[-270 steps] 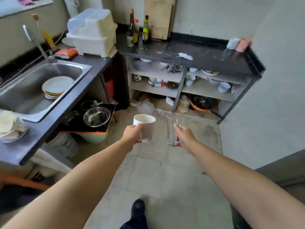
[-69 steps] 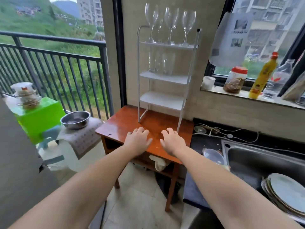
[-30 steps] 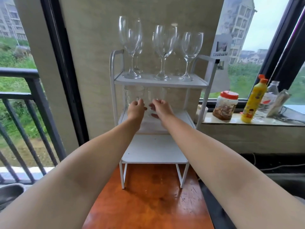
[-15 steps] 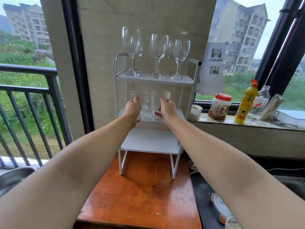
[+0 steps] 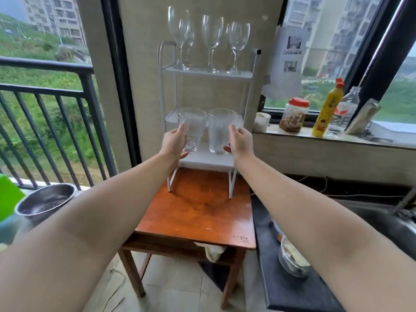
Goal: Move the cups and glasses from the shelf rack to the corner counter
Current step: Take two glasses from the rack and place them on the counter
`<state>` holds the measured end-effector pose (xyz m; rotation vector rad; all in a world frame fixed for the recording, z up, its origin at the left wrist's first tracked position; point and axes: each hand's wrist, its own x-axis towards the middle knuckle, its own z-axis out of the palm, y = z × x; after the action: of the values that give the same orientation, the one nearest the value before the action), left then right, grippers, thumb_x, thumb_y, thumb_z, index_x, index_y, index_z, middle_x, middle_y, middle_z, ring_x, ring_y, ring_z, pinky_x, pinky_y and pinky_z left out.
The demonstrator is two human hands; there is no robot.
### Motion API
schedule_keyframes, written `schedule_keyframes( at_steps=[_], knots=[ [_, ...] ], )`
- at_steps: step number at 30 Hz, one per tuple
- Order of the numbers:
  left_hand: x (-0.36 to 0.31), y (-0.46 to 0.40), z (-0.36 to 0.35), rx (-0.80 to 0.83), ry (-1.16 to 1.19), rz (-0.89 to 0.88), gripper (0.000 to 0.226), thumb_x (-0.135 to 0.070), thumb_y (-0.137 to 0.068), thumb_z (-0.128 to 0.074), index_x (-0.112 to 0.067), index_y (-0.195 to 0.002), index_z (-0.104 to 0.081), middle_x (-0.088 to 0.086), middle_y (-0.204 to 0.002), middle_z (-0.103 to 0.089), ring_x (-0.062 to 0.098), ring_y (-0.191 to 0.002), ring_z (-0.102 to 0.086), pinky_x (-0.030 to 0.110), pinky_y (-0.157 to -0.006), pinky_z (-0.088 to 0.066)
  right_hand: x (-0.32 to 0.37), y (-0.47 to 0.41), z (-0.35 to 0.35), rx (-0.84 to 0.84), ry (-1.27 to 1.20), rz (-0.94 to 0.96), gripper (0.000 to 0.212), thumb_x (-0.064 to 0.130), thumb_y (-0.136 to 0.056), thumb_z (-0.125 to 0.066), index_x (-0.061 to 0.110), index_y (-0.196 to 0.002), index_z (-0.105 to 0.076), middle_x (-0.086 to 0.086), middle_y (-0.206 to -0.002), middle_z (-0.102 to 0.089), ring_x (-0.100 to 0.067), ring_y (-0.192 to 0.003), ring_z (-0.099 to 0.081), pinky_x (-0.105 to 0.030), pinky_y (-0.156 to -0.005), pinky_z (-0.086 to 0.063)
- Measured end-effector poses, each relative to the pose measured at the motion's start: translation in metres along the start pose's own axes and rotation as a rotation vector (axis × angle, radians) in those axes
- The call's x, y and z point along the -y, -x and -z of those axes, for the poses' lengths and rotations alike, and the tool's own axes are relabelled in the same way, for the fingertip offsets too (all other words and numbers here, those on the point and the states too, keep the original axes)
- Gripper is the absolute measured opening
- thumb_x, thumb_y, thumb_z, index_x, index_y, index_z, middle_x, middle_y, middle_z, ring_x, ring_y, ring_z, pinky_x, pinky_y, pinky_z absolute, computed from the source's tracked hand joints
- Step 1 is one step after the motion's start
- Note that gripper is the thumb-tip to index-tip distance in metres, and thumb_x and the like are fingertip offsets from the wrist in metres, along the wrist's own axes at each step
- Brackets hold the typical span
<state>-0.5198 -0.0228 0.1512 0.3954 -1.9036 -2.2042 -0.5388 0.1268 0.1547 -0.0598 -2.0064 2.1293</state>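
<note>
Clear glass in each grip: left tumbler [image 5: 192, 129] wrapped by left hand [image 5: 174, 141], right tumbler [image 5: 221, 130] clasped by right hand [image 5: 240, 140]. Held upright, apart, probably against clinking. Arms extended, in front of white rack [image 5: 249, 86]; wine glasses [image 5: 209, 39] above the grips.

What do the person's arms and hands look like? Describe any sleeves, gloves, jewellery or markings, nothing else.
Both forearms are bare for all of their visible length: no sleeve edge shows anywhere in the picture. The left hand and the right hand are ungloved. No watch, bracelet or ring is visible on either, and no tattoo or other marking shows.
</note>
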Motion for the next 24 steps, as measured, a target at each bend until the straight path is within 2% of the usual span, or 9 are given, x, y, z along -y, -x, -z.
schedule_keyframes(
  at_steps=[5, 8, 9, 10, 11, 15, 17, 20, 24],
  knots=[
    [0.033, 0.032, 0.001, 0.145, -0.126, 0.043, 0.038, -0.036, -0.094, -0.052, -0.021, -0.06, -0.049, -0.007, -0.046, -0.036, 0.01, -0.043, -0.034, 0.02, -0.053, -0.036, -0.031, 0.041, 0.046, -0.064, 0.026, -0.063, 0.037, 0.022, -0.095, -0.047, 0.02, -0.062, -0.032, 0.0, -0.061, -0.027, -0.012, -0.054, -0.03, -0.021, -0.045, -0.038],
    [0.053, 0.063, -0.003, 0.184, -0.111, 0.078, 0.033, -0.031, -0.096, -0.051, 0.002, -0.101, -0.053, -0.004, -0.048, -0.048, 0.002, -0.03, -0.04, 0.016, -0.04, -0.035, -0.047, 0.073, 0.068, -0.163, 0.017, -0.123, 0.035, 0.021, -0.093, -0.047, 0.021, -0.062, -0.032, 0.0, -0.059, -0.028, -0.012, -0.054, -0.03, -0.027, -0.05, -0.033],
    [0.064, 0.074, -0.004, 0.208, -0.111, 0.094, 0.029, -0.03, -0.097, -0.051, -0.006, -0.089, -0.064, -0.005, -0.047, -0.049, 0.0, -0.028, -0.041, 0.013, -0.037, -0.035, -0.053, 0.087, 0.076, -0.207, 0.021, -0.146, 0.035, 0.021, -0.093, -0.048, 0.021, -0.062, -0.032, -0.001, -0.059, -0.029, -0.013, -0.053, -0.03, -0.027, -0.051, -0.03],
    [0.068, 0.088, -0.003, 0.239, -0.12, 0.104, 0.012, -0.03, -0.098, -0.049, -0.025, -0.087, -0.051, -0.007, -0.044, -0.049, -0.001, -0.026, -0.041, 0.01, -0.034, -0.034, -0.058, 0.1, 0.082, -0.246, 0.027, -0.161, 0.035, 0.021, -0.093, -0.048, 0.02, -0.061, -0.032, -0.001, -0.058, -0.029, -0.013, -0.052, -0.03, -0.027, -0.051, -0.028],
    [0.079, 0.097, -0.003, 0.259, -0.12, 0.132, 0.028, -0.03, -0.099, -0.048, -0.008, -0.109, -0.062, -0.007, -0.045, -0.048, -0.001, -0.026, -0.042, 0.009, -0.033, -0.033, -0.065, 0.116, 0.09, -0.291, 0.034, -0.181, 0.035, 0.021, -0.093, -0.047, 0.02, -0.061, -0.033, -0.001, -0.057, -0.03, -0.013, -0.052, -0.03, -0.027, -0.051, -0.027],
    [0.12, 0.132, -0.011, 0.324, -0.17, 0.274, 0.048, -0.035, -0.097, -0.046, 0.002, -0.125, -0.056, 0.008, -0.073, -0.059, 0.013, -0.057, -0.049, 0.023, -0.056, -0.044, -0.091, 0.18, 0.119, -0.452, 0.035, -0.264, 0.03, 0.024, -0.093, -0.048, 0.016, -0.064, -0.042, -0.001, -0.056, -0.039, -0.013, -0.05, -0.038, -0.031, -0.056, -0.036],
    [0.143, 0.157, -0.021, 0.377, -0.202, 0.315, 0.041, -0.034, -0.095, -0.045, -0.002, -0.115, -0.062, 0.007, -0.071, -0.062, 0.014, -0.057, -0.048, 0.025, -0.06, -0.041, -0.104, 0.216, 0.142, -0.563, 0.025, -0.319, 0.03, 0.027, -0.091, -0.048, 0.016, -0.063, -0.046, -0.001, -0.055, -0.042, -0.013, -0.049, -0.041, -0.032, -0.057, -0.039],
    [0.174, 0.198, -0.039, 0.5, -0.253, 0.386, 0.029, -0.03, -0.093, -0.044, -0.019, -0.067, -0.05, -0.002, -0.051, -0.045, 0.014, -0.043, -0.041, 0.023, -0.054, -0.036, -0.122, 0.269, 0.179, -0.68, -0.001, -0.386, 0.034, 0.026, -0.094, -0.047, 0.015, -0.062, -0.048, -0.004, -0.056, -0.043, -0.014, -0.05, -0.042, -0.027, -0.051, -0.041],
    [0.207, 0.262, -0.072, 0.711, -0.315, 0.498, 0.038, -0.034, -0.094, -0.044, -0.02, -0.06, -0.039, 0.0, -0.053, -0.034, 0.015, -0.048, -0.031, 0.023, -0.054, -0.033, -0.138, 0.339, 0.237, -0.875, -0.009, -0.462, 0.032, 0.027, -0.093, -0.046, 0.015, -0.064, -0.047, -0.003, -0.06, -0.042, -0.015, -0.053, -0.042, -0.028, -0.056, -0.044]
  ],
)
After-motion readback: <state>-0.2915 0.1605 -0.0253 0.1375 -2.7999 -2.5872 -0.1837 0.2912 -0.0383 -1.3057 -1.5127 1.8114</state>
